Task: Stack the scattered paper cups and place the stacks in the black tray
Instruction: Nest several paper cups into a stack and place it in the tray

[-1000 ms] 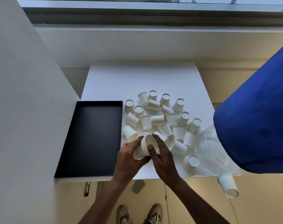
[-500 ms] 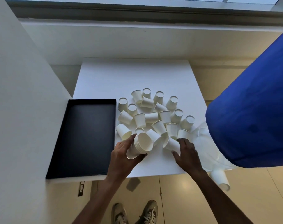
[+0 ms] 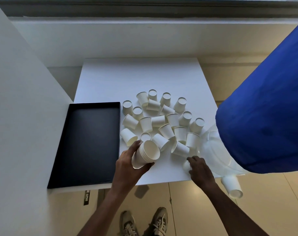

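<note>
Several white paper cups (image 3: pixel 161 116) lie scattered, upright and tipped, on the white table (image 3: pixel 127 79). The black tray (image 3: pixel 93 103) sits at the table's left with nothing in it. My left hand (image 3: pixel 127 166) grips a tilted stack of nested cups (image 3: pixel 145 155), its open mouth facing the pile, just right of the tray. My right hand (image 3: pixel 200 168) is near the front edge with its fingers curled over a single cup (image 3: pixel 186 165), which is mostly hidden under the hand.
A large blue object (image 3: pixel 263 116) hangs over the table's right side, with a clear plastic container (image 3: pixel 212 150) beneath it. One cup (image 3: pixel 231 186) lies beyond the table's front right corner. A white wall (image 3: pixel 17 116) borders the tray's left.
My right hand left the stack, touched a tipped cup in the pile, then moved toward the front edge onto a single cup. My left hand keeps holding the stack.
</note>
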Action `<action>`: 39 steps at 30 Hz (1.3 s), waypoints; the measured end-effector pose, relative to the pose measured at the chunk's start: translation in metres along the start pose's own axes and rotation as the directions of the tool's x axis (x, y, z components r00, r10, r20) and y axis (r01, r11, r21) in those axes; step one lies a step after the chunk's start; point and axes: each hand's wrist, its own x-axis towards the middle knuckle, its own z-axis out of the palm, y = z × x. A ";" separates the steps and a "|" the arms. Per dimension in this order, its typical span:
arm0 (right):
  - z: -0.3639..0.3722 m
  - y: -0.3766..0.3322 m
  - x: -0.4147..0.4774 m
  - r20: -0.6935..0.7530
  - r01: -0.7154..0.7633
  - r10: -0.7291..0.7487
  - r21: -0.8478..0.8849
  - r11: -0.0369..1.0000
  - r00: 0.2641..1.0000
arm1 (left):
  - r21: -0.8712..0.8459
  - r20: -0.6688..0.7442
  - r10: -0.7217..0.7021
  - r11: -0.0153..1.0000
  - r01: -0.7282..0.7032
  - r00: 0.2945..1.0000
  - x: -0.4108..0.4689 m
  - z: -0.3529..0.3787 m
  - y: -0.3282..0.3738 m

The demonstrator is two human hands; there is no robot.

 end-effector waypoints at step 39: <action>-0.116 -0.168 -0.016 -0.397 0.370 -0.008 0.848 0.378 0.918 | -0.021 -0.083 0.083 0.996 -0.085 0.993 0.016 -0.013 0.017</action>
